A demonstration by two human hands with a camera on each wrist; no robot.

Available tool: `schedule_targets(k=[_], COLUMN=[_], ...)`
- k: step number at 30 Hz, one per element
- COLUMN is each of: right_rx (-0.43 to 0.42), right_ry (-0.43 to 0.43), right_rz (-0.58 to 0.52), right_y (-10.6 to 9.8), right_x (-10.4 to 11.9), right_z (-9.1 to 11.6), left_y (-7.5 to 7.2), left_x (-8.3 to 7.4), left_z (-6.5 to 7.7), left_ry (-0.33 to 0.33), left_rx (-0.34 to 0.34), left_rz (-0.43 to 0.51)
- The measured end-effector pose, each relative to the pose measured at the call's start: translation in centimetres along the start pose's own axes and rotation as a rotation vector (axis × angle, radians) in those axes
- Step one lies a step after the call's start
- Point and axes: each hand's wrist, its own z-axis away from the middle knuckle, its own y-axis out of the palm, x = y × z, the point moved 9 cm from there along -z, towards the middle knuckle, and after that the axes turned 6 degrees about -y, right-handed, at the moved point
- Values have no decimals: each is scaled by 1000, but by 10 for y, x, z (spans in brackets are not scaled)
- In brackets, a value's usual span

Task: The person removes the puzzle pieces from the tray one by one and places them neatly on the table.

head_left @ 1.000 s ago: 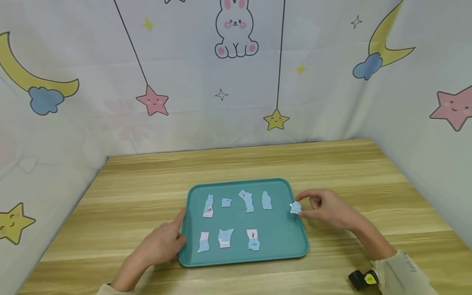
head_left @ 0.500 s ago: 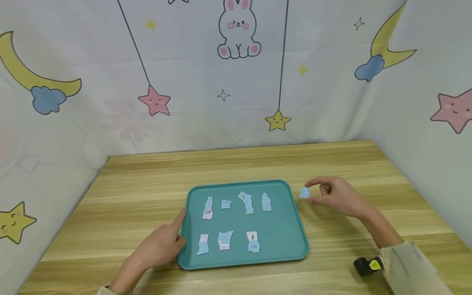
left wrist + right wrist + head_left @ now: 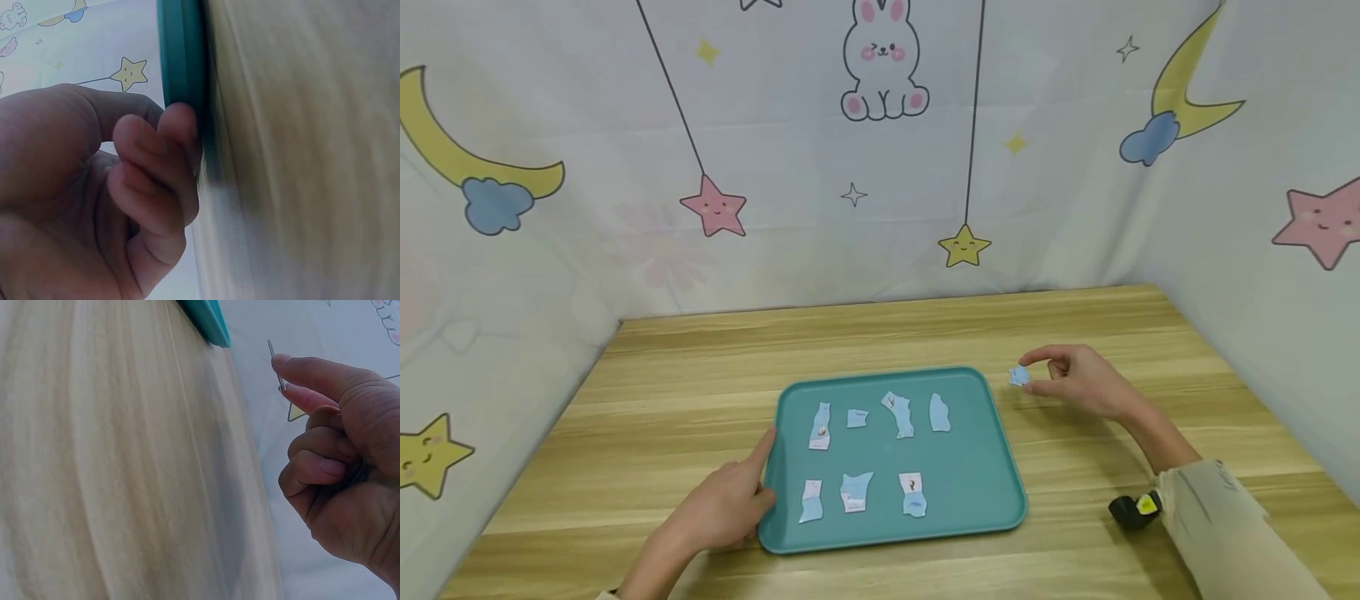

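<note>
My right hand pinches a small light-blue puzzle piece between thumb and index finger, over the table just beyond the tray's right rim. Seen edge-on in the right wrist view, this piece is thin and flat, and the other fingers are curled into the palm. On the left, my left hand holds the rim of the teal tray. Its fingertips press at the tray's edge in the left wrist view. Several irregular blue-and-white puzzle pieces lie apart in two rows on the tray.
A wooden table carries the tray near its middle. Behind and at both sides hangs a white cloth printed with stars, moons and a rabbit. A black device with a yellow mark sits at the right sleeve.
The right hand has carried its puzzle piece from over the tray's right rim outward and toward the back of the table. The left hand stays at the tray's left side.
</note>
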Motion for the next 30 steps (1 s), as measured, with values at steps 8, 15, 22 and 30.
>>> schedule_targets(k=[8,15,22,30], right_rx=[12,39,66,74], right_ry=[8,18,26,59], right_rz=[29,40,21,60], right_y=[1,3,10,14], right_x=[-12,-16,-22,-31], right_z=[-7,-16,-25,-31], left_y=[1,1,3,2], left_x=[0,1,3,3], left_z=[0,0,0,0], left_ry=[-5,-4,-26,-25], left_rx=[11,8,20,17], left_rz=[-1,2,10,4])
